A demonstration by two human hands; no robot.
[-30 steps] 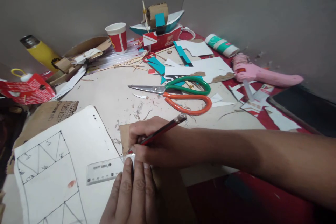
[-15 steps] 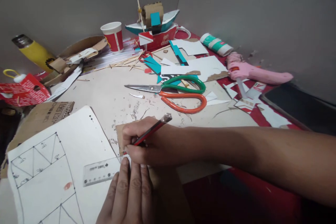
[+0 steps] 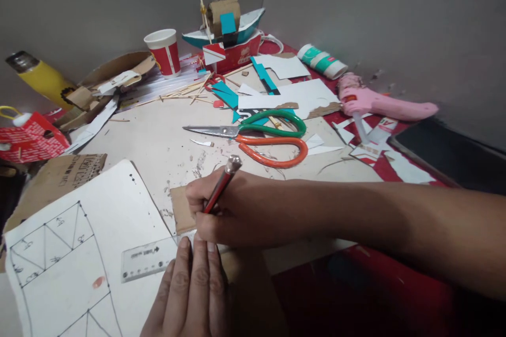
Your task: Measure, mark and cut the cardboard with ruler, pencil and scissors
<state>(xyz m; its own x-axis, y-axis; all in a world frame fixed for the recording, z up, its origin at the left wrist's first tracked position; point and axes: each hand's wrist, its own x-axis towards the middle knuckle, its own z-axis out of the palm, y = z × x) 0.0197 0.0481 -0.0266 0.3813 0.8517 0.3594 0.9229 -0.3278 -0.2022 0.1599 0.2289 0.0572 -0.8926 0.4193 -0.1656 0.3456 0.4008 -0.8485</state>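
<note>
Right hand point(image 3: 221, 216) gripped one red pencil point(image 3: 220, 188), tip down on one brown cardboard piece point(image 3: 181, 209) near the table's front edge. Left hand point(image 3: 190, 289) lay flat, fingers together, pressing one clear ruler point(image 3: 148, 259). One pair of scissors point(image 3: 256, 137) lay well apart behind.

Pencilled numbers, unreadable, on white sheet point(image 3: 79, 242), arrow and small print, illegible, on clear ruler point(image 3: 148, 259)
</note>
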